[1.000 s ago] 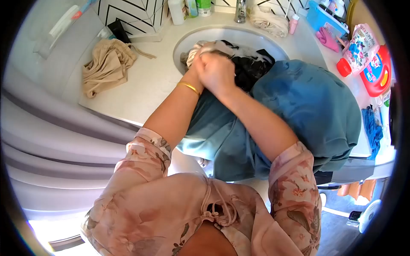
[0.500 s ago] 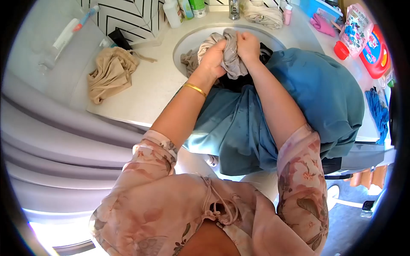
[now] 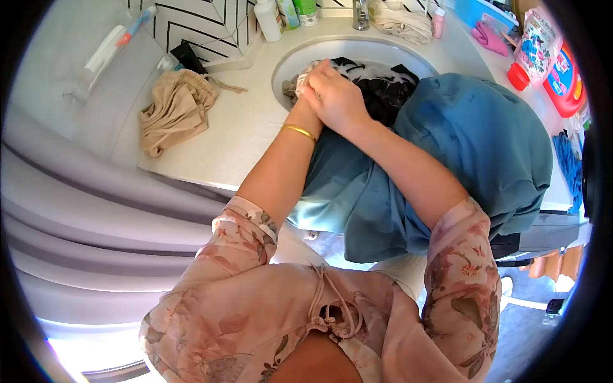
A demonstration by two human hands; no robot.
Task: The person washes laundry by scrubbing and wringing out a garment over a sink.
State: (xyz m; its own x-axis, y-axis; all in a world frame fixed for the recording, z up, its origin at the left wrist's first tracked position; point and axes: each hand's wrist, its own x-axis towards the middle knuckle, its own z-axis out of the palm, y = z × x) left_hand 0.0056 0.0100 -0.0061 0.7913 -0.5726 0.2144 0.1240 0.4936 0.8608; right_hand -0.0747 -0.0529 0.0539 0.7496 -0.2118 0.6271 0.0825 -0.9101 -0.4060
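Note:
My left hand [image 3: 306, 102], below a gold bangle, is closed on light beige cloth [image 3: 310, 71] at the left side of the sink [image 3: 281, 73]. My right hand [image 3: 337, 101] presses over it, its fingers together on the same cloth; most of the cloth is hidden by the hands. Black wet clothing [image 3: 383, 89] with some suds lies in the basin beside them. A large blue-green cloth [image 3: 479, 140] spreads over the front and right rim of the sink and hangs down under my forearms.
Tan folded trousers [image 3: 175, 112] lie on the left counter [image 3: 230, 127]. Behind the sink are a faucet [image 3: 361, 16], bottles [image 3: 269, 19] and a pale cloth [image 3: 403, 22]. On the right are a red detergent bottle [image 3: 565, 83], a pink cloth [image 3: 490, 38] and blue cloth [image 3: 567, 169].
Half a second ago the hands were apart, holding the beige cloth up between them. Now they are pressed together over it, lower at the sink's left side.

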